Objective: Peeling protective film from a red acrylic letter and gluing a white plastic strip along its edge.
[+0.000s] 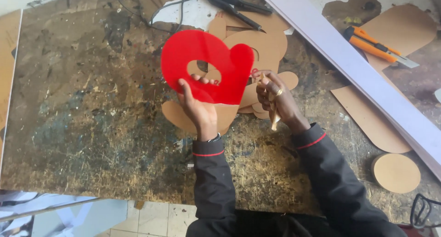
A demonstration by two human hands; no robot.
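1. Far left there's just the worn, paint-stained workbench top (82, 104), with a strip of tiled floor (156, 216) showing at about 6 o'clock below its edge.
2. The left hand (200, 109) is pinched shut on the bottom edge of a red acrylic cut-out (204, 65), thumb on the front face and fingertips showing through the hole in the middle. The red piece is held up off the bench, tilted, right around the centre of the view, leaning toward 12 o'clock.
3. Under and behind it sits a pile of brown paper-covered cut-outs (262, 44) on the bench.
4. The right hand (274, 95) is just at 3 o'clock of the red piece, closed on a peeled strip of brown backing paper (274, 115) that dangles down from the fingers. There's a ring on one finger.
5. At 12 o'clock: black scissors (234, 5) lying by some cables.
6. A long white strip (358, 67) runs diagonally from 12 toward 4 o'clock.
7. Orange utility knife (374, 46) at about 2 o'clock, past the strip.
8. A round brown disc (396, 172) at 4 o'clock, well apart from both hands.
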